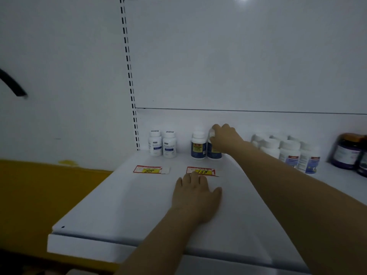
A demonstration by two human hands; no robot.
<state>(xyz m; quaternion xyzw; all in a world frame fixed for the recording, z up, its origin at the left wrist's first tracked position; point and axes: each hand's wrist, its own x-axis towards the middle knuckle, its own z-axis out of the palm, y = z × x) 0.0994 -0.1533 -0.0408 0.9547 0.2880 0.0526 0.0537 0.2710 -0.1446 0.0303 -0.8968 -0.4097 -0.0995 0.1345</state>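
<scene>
Blue bottle (215, 155), white cap, yellow label, right hand (226, 138) gripping

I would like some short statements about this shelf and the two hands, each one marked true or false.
1. The right hand grips a dark-blue plastic bottle with a white cap. True.
2. The left hand holds a white bottle. False: it lies flat on the white shelf.
3. The left red-and-yellow paper price tag reads 88. True.
4. The two white plastic bottles with blue labels lie on their sides. False: they stand upright.
</scene>
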